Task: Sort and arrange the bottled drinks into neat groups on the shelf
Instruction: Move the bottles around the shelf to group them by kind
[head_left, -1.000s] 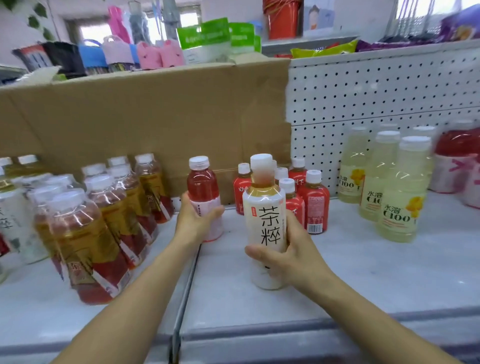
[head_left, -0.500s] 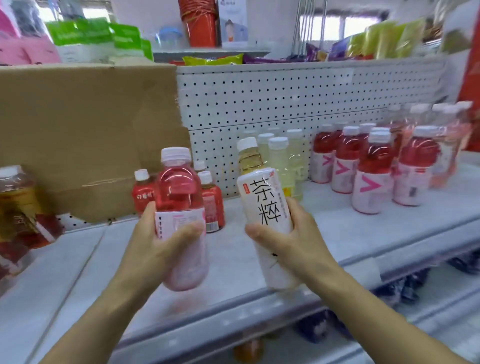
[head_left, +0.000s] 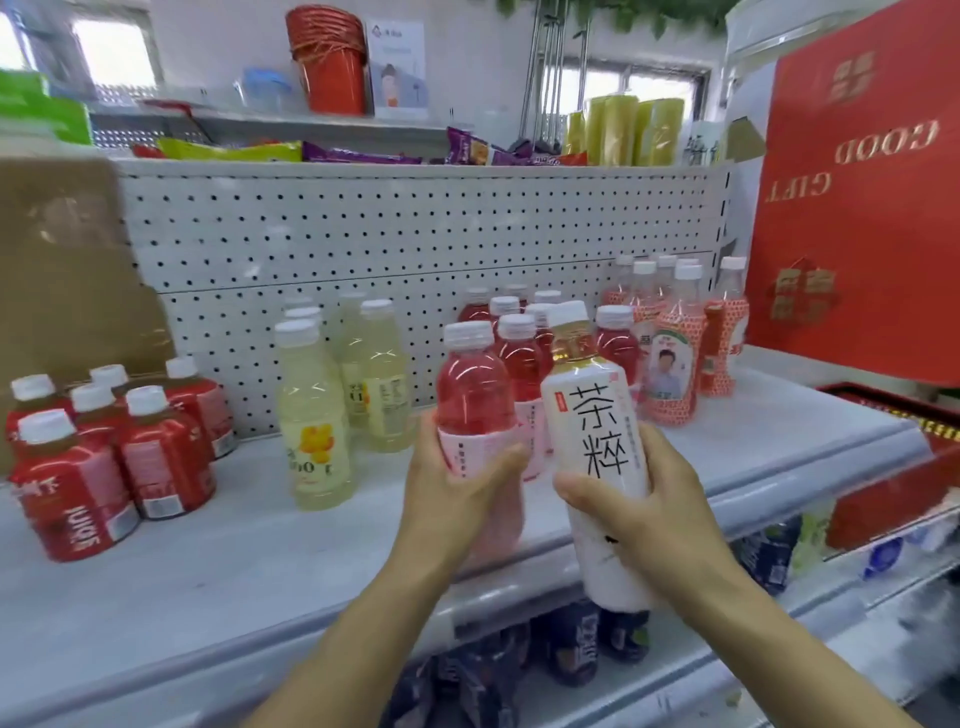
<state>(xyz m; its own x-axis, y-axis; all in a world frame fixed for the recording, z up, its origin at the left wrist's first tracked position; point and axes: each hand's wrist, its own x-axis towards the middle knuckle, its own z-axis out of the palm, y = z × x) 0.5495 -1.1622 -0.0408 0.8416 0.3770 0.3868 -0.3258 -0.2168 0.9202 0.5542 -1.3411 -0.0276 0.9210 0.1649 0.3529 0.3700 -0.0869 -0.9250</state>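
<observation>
On the left of the shelf, six red-labelled bottles are being counted by their white caps, the front one being blurred. Beside them, pale yellow bottles are standing in a cluster; four caps are being made out clearly, and a fifth behind is uncertain. One pink bottle is being gripped by the left hand, fingers and thumb wrapped round its label. One white tea bottle is being gripped by the right hand round its lower half, its top leaning slightly left. Both are being held side by side over the shelf's front edge; whether they are touching cannot be told. Behind them, shelved pink bottles are being partly hidden, with about seven caps showing. Further right, patterned-label bottles, five or six, are being crowded against a red gift box. Dark bottles on the lower level are too blurred for counting.
</observation>
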